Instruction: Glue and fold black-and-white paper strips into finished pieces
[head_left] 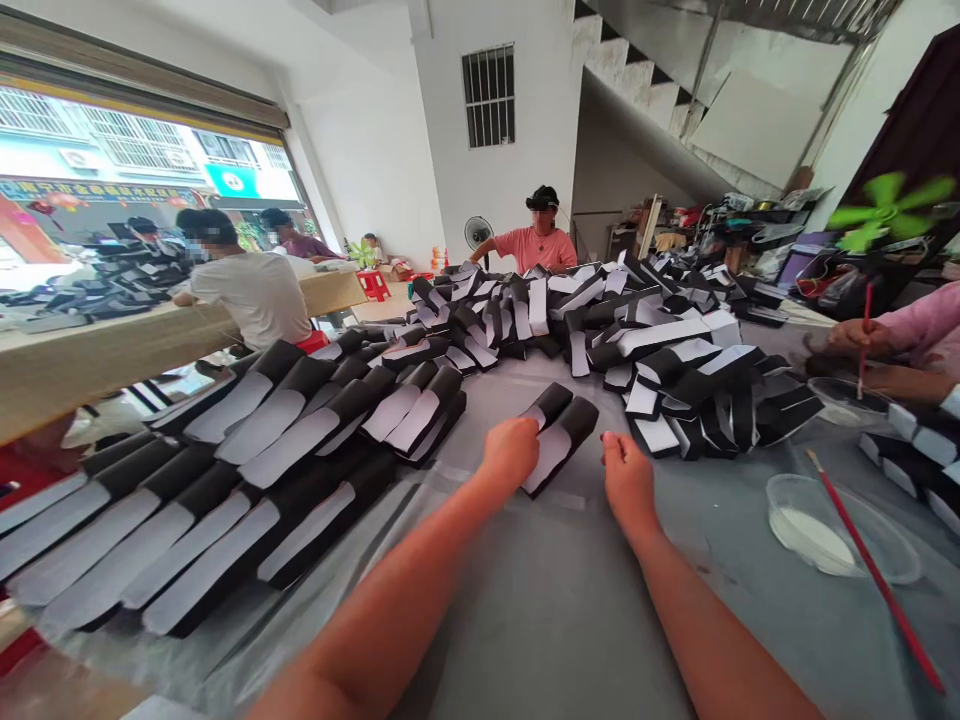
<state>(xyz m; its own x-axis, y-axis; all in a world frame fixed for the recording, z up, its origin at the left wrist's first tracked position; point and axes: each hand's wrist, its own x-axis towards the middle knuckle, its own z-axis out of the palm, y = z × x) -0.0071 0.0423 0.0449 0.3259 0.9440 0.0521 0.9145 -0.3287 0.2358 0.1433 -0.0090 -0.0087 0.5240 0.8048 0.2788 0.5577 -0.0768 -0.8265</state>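
My left hand (510, 452) rests with its fingers against the left edge of a folded black strip with a white face (559, 440). I cannot tell whether those fingers grip it. My right hand (628, 482) is curled closed on the grey plastic table cover (555, 620), a little to the right of the strip and apart from it. Rows of similar strips (225, 490) lie to the left, and a large heap (600, 340) spreads beyond my hands. A shallow dish of white liquid (836, 530) and a red-handled brush (874, 570) sit to my right.
Across the table sits a person in a pink shirt (536, 245). At right, a co-worker's hands (859, 345) hold a red brush over a dish. A person in a white shirt (251, 295) works at a cloth-covered table (150, 350) on the left.
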